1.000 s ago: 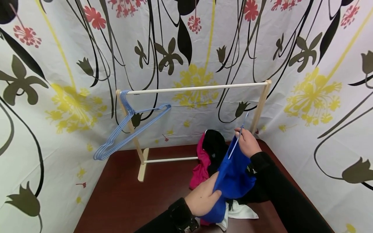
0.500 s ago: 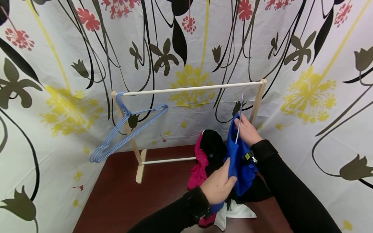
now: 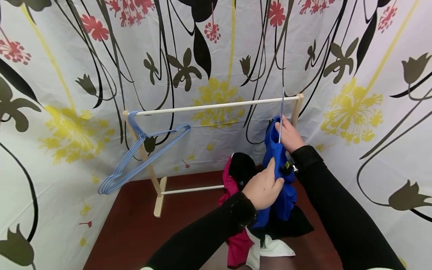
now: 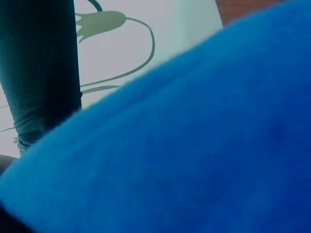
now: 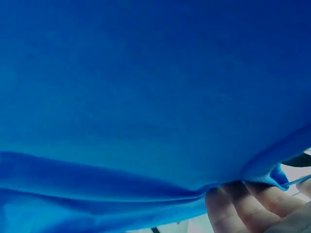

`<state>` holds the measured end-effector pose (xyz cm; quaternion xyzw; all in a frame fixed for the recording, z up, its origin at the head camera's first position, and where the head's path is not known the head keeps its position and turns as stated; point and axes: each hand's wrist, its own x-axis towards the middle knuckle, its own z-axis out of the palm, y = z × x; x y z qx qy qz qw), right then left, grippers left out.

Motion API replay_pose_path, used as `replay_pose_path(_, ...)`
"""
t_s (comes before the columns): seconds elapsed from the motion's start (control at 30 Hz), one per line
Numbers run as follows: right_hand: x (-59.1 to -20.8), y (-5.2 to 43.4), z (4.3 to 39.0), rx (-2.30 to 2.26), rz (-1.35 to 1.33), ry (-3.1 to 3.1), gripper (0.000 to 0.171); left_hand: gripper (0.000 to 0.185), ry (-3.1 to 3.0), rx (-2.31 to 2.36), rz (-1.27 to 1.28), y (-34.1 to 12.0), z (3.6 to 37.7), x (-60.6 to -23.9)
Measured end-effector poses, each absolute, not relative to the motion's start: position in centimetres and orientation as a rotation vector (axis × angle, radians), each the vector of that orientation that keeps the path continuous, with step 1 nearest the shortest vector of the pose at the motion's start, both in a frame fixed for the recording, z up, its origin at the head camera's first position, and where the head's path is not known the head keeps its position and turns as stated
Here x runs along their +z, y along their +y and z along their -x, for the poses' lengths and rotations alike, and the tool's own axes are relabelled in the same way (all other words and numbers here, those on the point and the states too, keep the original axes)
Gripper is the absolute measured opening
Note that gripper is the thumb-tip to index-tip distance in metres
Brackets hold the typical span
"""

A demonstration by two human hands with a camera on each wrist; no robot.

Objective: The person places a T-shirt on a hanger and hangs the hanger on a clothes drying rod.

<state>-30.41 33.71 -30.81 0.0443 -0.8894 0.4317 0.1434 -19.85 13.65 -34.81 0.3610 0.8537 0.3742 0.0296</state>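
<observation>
A blue garment (image 3: 285, 200) hangs from a thin light-blue hanger (image 3: 281, 108), seen nearly edge-on in the head view. My right hand (image 3: 291, 135) grips the garment and hanger near the neck opening. Its fingers (image 5: 243, 208) curl at the cloth's edge in the right wrist view. Lower and nearer, my left hand (image 3: 264, 187) pinches the shoulder of the garment between thumb and fingers. The hanger's upper end overlaps the rail (image 3: 216, 106) of a wooden rack near its right post. Blue cloth (image 4: 194, 141) fills most of the left wrist view, hiding the left fingers.
Several light-blue hangers (image 3: 145, 163) hang at the rail's left end. Below the garment lies a pile with black cloth (image 3: 242, 168), pink cloth (image 3: 239, 249) and white cloth (image 3: 276, 248) on the dark red table (image 3: 135, 225). A flowered curtain (image 3: 216, 48) surrounds the table.
Both hands have raised the garment and hanger toward the rail. The hanger has turned upright, its top now at rail height. The left hand has moved up and right, closer to the right hand.
</observation>
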Motion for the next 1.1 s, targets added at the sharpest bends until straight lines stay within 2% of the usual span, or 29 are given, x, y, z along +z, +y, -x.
replay_pose_path(0.27, -31.6, 34.7, 30.3, 1.239, -0.149, -2.601, 0.063, 0.072, 2.655, 1.073, -1.023, 15.9, 20.5, -34.3)
replay_pose_path(0.67, -35.0, 36.2, 30.3, 1.247, -0.193, -2.587, 0.064, 0.08, 2.712, 1.041, -1.019, 16.9, 19.6, -37.0)
replay_pose_path(0.83, -34.7, 36.4, 29.8, 1.243, -0.164, -2.605, 0.062, 0.084, 2.674, 1.111, -1.044, 16.1, 19.8, -37.3)
replay_pose_path(1.1, -32.8, 36.3, 27.1, 1.147, -0.122, -2.615, 0.059, 0.087, 2.661, 1.088, -1.047, 14.3, 19.7, -37.9)
